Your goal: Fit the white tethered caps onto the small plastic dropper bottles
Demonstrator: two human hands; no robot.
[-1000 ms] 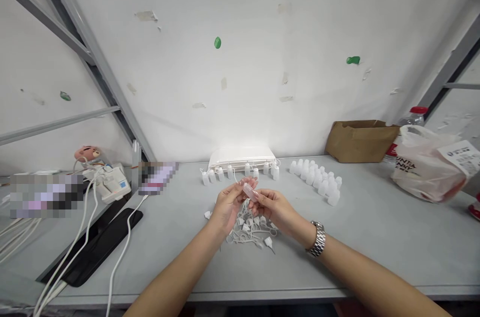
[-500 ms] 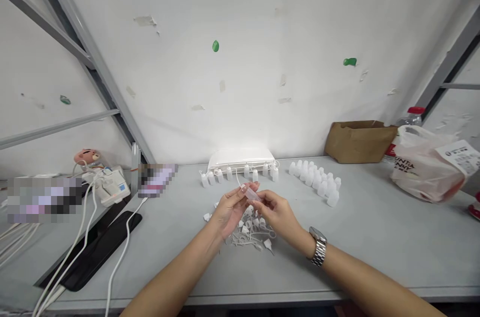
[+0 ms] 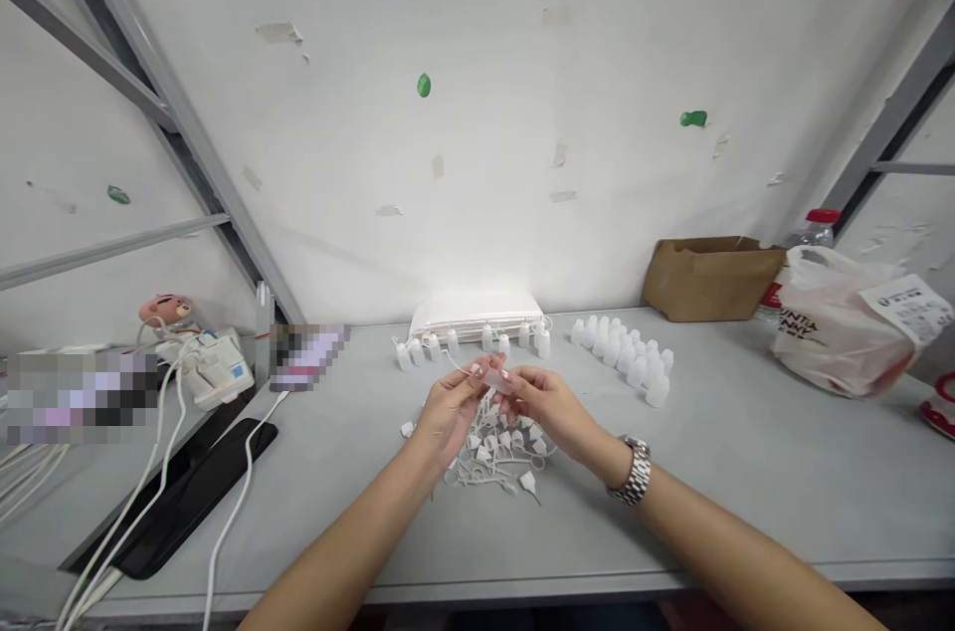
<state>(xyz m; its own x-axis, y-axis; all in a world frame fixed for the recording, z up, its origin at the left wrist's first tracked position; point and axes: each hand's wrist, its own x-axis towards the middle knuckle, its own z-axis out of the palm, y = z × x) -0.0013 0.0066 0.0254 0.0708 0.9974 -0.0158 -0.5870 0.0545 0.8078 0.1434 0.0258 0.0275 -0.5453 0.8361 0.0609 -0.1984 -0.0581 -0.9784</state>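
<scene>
Both hands meet above the table around a small translucent plastic bottle [image 3: 496,379], which lies nearly level between them. The fingers of my left hand [image 3: 448,417] are closed at its left end on a white cap, whose thin strap [image 3: 452,360] sticks out to the upper left. Closed round the bottle's right part is my right hand [image 3: 550,404]. How far the cap sits on the bottle is hidden by the fingertips. Beneath the hands lies a loose pile of white caps with looped straps [image 3: 484,467].
Capped bottles [image 3: 434,347] stand in a row before a bright white lamp [image 3: 477,315]. To the right are rows of uncapped bottles [image 3: 627,350], a cardboard box [image 3: 712,283] and a plastic bag [image 3: 836,342]. Cables, a black phone-like slab [image 3: 198,502] and a power strip [image 3: 216,372] lie left.
The bottle has turned from a slant to nearly level, and the strap now points further left. My right hand has risen slightly. The view has shifted a little.
</scene>
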